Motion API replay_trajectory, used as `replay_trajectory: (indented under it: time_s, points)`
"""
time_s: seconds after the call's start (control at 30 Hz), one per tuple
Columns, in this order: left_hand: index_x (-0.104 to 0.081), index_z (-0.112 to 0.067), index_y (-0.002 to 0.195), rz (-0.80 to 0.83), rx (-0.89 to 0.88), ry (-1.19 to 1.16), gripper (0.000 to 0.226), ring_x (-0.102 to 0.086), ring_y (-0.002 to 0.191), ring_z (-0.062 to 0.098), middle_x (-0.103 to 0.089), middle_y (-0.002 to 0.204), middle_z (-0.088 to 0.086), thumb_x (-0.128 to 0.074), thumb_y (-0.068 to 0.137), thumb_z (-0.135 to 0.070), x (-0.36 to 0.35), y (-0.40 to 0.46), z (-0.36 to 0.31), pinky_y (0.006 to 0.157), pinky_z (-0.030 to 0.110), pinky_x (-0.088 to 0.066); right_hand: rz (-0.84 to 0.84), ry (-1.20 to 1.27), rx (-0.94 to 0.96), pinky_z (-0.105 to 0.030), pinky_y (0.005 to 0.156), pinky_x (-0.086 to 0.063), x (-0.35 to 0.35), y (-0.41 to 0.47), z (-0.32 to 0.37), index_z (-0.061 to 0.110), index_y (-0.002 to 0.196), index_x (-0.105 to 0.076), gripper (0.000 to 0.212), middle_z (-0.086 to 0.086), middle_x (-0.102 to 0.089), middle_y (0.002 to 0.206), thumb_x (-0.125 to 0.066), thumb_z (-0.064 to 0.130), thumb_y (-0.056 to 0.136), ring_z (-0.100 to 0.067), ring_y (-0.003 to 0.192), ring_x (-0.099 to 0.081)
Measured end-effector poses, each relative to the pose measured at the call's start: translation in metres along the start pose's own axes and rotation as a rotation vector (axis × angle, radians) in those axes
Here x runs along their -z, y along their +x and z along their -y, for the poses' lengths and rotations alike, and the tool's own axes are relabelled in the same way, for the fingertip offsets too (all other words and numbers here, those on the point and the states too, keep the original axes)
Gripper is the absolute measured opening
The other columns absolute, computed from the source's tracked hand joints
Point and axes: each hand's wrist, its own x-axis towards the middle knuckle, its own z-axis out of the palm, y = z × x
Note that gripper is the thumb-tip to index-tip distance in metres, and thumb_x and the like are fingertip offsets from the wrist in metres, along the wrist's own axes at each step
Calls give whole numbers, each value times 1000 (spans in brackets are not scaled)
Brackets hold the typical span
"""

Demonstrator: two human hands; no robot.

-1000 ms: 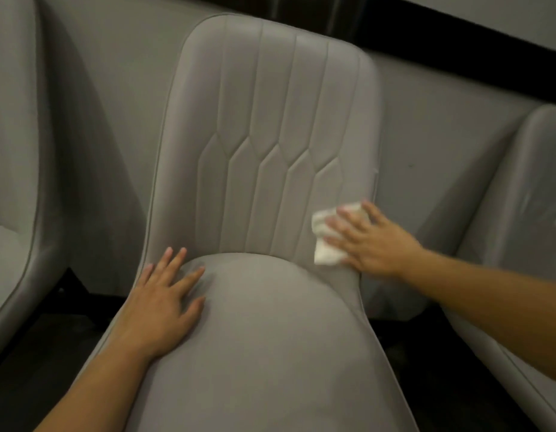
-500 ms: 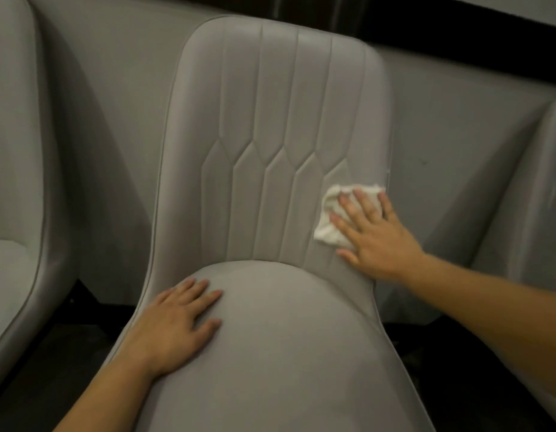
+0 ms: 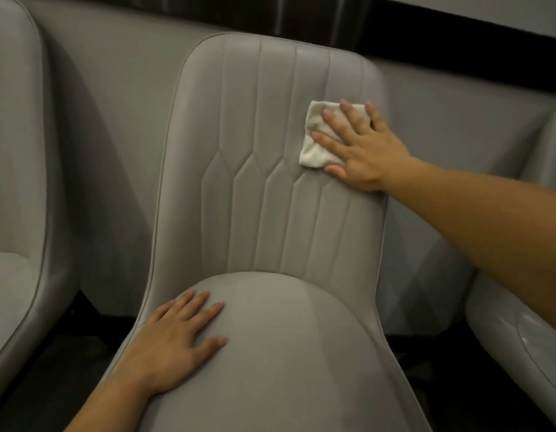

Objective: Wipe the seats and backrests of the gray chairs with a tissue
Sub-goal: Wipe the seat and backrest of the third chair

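Note:
A gray chair stands in front of me, with a stitched backrest (image 3: 261,145) and a rounded seat (image 3: 295,353). My right hand (image 3: 361,151) presses a folded white tissue (image 3: 314,141) flat against the right side of the backrest, fingers straight and spread over it. The left part of the tissue shows beyond my fingertips. My left hand (image 3: 177,341) rests flat on the left front of the seat, fingers straight, holding nothing.
A second gray chair (image 3: 18,213) stands close on the left and a third (image 3: 520,322) on the right. A gray wall (image 3: 120,120) with a dark band along its top runs behind them. Dark floor (image 3: 42,385) shows between the chairs.
My right hand has slid the tissue up the right side of the backrest, from near the seat to about mid-height. My left hand has stayed flat on the seat.

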Motion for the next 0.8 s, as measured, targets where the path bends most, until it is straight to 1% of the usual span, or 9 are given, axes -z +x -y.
replay_trajectory:
  time_s: [0.07, 0.13, 0.23, 0.37, 0.43, 0.53, 0.6, 0.7, 0.8]
  points:
    - [-5, -59, 148, 0, 8, -1, 96, 13, 146, 1, 6, 161, -20, 18, 61, -91, 0, 0, -1, 115, 25, 6, -26, 16, -37, -59, 120, 6, 4, 19, -4, 41, 157, 7, 72, -1, 16, 166, -8, 71, 94, -33, 152, 15]
    - [-6, -59, 148, 6, 16, -2, 94, 13, 146, 1, 5, 162, -19, 17, 63, -91, -1, 0, -1, 116, 26, 5, -22, 88, -105, -59, 119, 9, 13, 38, -7, 43, 155, 15, 72, 0, 22, 165, -11, 73, 94, -32, 151, 19]
    - [-8, -59, 147, 6, 14, -4, 93, 13, 146, 0, 4, 161, -20, 16, 63, -92, -1, -1, -1, 116, 25, 5, -13, 136, -158, -61, 118, 10, 20, 53, -4, 43, 154, 18, 76, -2, 23, 165, -14, 75, 93, -35, 151, 19]
    - [-11, -60, 147, -3, 18, -37, 93, 12, 146, -2, 2, 161, -22, 13, 64, -93, 0, 0, 1, 117, 24, 3, -4, 133, -141, -59, 119, 8, 20, 41, -11, 41, 155, 16, 75, -4, 19, 166, -14, 74, 94, -35, 151, 17]
    - [-12, -59, 147, 3, 21, -37, 93, 10, 146, -2, 1, 161, -22, 13, 63, -93, -1, 0, 1, 117, 25, 1, 20, 165, -196, -58, 120, 9, 15, 19, -10, 37, 157, 12, 77, -7, 18, 166, -22, 70, 96, -36, 151, 16]
    - [-11, -59, 146, 8, 20, -49, 90, 9, 146, -2, 1, 160, -22, 10, 65, -92, 0, 1, 2, 116, 24, 0, 35, 220, -292, -61, 118, 8, -2, -27, 13, 26, 160, 1, 87, -18, 12, 165, -39, 66, 93, -43, 150, 13]
    - [-12, -59, 146, 7, 16, -50, 87, 8, 146, -2, 0, 161, -21, 8, 68, -91, 0, 1, 2, 116, 24, -1, 62, 251, -334, -63, 118, 7, -10, -51, 35, 23, 160, -7, 90, -21, 8, 165, -43, 68, 91, -46, 149, 12]
    - [-12, -57, 148, 5, 25, -10, 85, 5, 147, 0, -2, 161, -20, 6, 70, -87, -1, 1, 0, 117, 26, -2, 110, 263, -357, -64, 118, 5, -17, -76, 67, 23, 159, -21, 85, -20, 0, 165, -47, 65, 90, -45, 150, 9]
    - [-14, -55, 149, -5, 33, -10, 89, 2, 148, 2, -6, 162, -18, 7, 70, -88, -4, 2, 0, 119, 29, -5, 116, 241, -283, -67, 117, -2, -24, -102, 96, 19, 151, -41, 69, -20, -18, 163, -54, 54, 93, -44, 151, -3]
